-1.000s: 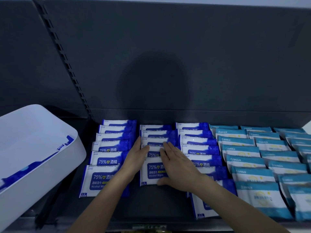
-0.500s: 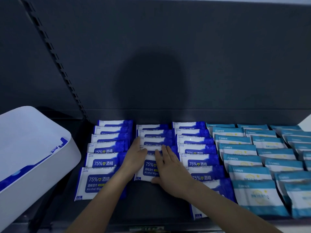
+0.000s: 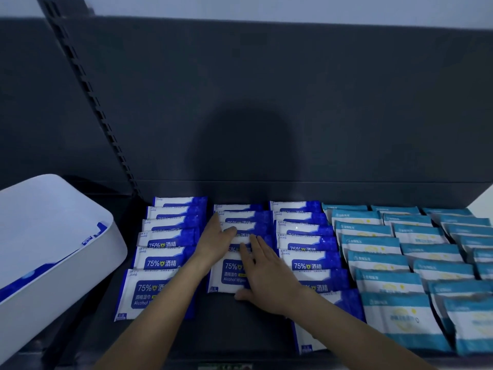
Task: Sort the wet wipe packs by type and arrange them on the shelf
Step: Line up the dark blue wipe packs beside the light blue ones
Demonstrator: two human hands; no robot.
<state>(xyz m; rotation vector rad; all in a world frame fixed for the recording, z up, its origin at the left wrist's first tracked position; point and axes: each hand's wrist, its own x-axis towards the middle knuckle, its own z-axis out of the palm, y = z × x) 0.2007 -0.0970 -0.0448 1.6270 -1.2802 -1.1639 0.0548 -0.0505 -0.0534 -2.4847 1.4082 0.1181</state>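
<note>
Three rows of dark blue and white alcohol wipe packs (image 3: 160,263) lie overlapped on the dark shelf (image 3: 240,329), with several rows of teal and white wipe packs (image 3: 378,263) to their right. My left hand (image 3: 216,240) lies flat with straight fingers against the left side of the middle blue row. My right hand (image 3: 262,276) lies flat on the front pack of that row (image 3: 226,273), its thumb at the pack's near edge. Neither hand curls round a pack.
A white plastic bin (image 3: 53,252) stands at the left, with some blue packs showing inside it. The slotted shelf upright (image 3: 88,89) rises behind it. The dark back panel (image 3: 293,102) closes off the shelf behind the rows.
Both hands have slid slightly toward the back along the middle blue row, pressing the packs together. The row's front pack sits a little further back.
</note>
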